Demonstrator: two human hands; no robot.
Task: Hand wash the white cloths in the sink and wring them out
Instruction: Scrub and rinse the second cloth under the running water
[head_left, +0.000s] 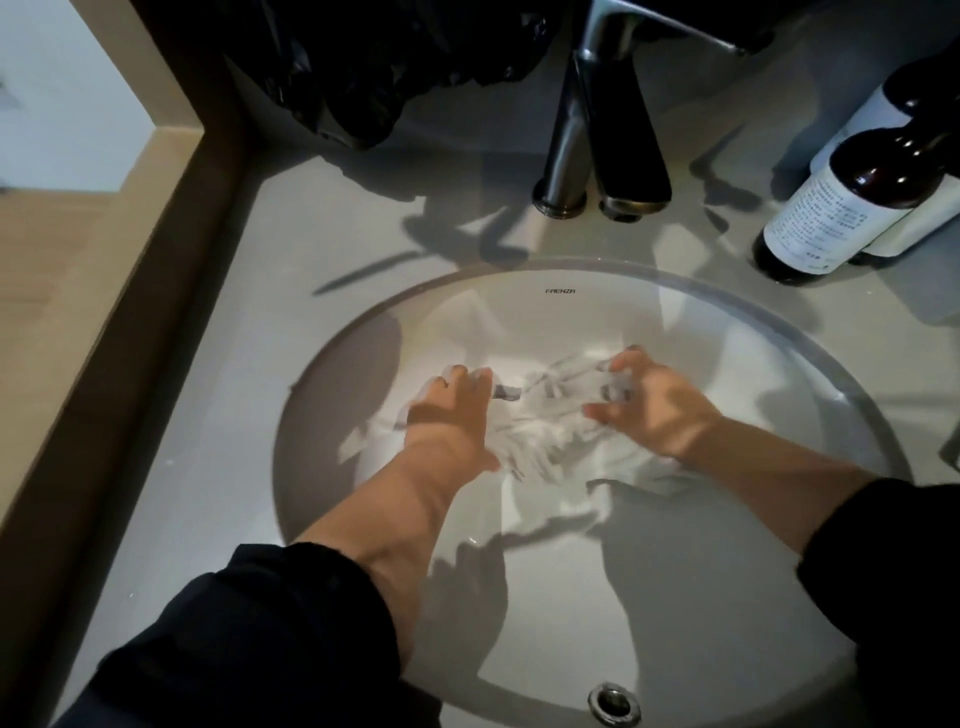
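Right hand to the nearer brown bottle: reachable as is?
Likely yes: the brown bottle stands on the counter past the sink rim, nothing between it and the right hand. That hand's fingers grip the white cloths, so it must let go first.

Cloths (550, 431) in sink (571, 322); faucet (597, 130) behind sink; bottles (831, 208) right of faucet; bag (389, 67) left.

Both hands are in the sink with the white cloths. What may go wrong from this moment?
1. The left sleeve and right sleeve sit low on the forearms, just above the sink; they may get soaked while the left hand and right hand work the white cloths.
2. The brown bottles stand near the rim; wringing could splash or knock them.
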